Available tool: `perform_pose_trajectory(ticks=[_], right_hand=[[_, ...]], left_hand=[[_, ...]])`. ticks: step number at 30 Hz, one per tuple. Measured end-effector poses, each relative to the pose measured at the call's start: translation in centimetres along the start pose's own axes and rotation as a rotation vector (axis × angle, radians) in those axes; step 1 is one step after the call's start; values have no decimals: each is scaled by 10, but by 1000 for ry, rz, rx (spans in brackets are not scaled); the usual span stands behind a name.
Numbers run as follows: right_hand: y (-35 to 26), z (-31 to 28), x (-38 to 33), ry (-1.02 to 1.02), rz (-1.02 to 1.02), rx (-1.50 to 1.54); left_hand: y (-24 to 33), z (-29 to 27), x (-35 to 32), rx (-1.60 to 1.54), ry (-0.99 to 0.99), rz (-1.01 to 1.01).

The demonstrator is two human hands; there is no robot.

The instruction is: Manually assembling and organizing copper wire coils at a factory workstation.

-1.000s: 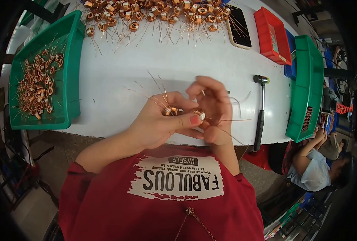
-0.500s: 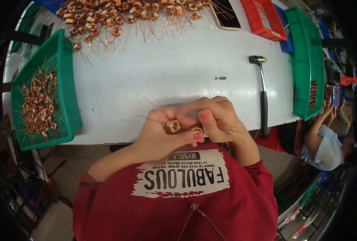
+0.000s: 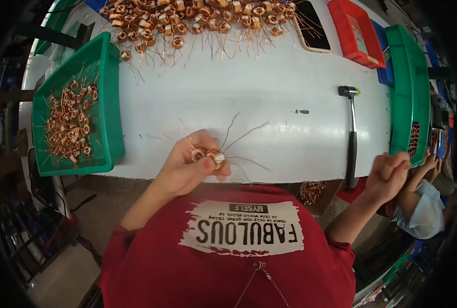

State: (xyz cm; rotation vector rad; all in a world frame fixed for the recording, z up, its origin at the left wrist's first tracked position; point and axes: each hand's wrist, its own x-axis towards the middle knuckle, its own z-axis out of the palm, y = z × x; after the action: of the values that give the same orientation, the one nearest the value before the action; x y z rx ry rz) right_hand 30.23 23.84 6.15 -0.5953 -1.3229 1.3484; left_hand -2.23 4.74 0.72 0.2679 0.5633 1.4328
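Observation:
My left hand [image 3: 185, 167] is closed on two copper-wound toroidal coils [image 3: 217, 158], pinched between thumb and fingers above the table's near edge. Long thin wire leads fan out from them to the right. Well away to the right, my right hand [image 3: 387, 178] is at the near end of a long green bin [image 3: 404, 66]. Its fingers are curled together, and whatever they may hold is hidden. Small dark reddish parts [image 3: 415, 137] stand in rows inside that bin, just beyond the hand.
A green bin [image 3: 114, 102] of wound coils stands at left. A heap of coils [image 3: 187, 20] covers the table's far side, beside a phone [image 3: 313, 31] and a red tray [image 3: 349, 31]. A mallet [image 3: 352, 133] lies at right. Another person's hands [image 3: 431, 167] show beyond the right bin.
My right hand has left the left one and swung right to the green bin. The coils stay in my left hand, now plainly visible. The view has shifted slightly.

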Motion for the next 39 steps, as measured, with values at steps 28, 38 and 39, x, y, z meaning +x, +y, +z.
perform_pose_trajectory(ticks=[28,38,39], right_hand=[[57,204,84,-587,107,-699],[174,276,138,-164,-635,-1331],[178,279,138,-115,-668,-1381]], left_hand=[[-3,3,47,1505,-51,711],[-10,-9,39,1609,-10,794],[-11,-8,36,1461,58,710]])
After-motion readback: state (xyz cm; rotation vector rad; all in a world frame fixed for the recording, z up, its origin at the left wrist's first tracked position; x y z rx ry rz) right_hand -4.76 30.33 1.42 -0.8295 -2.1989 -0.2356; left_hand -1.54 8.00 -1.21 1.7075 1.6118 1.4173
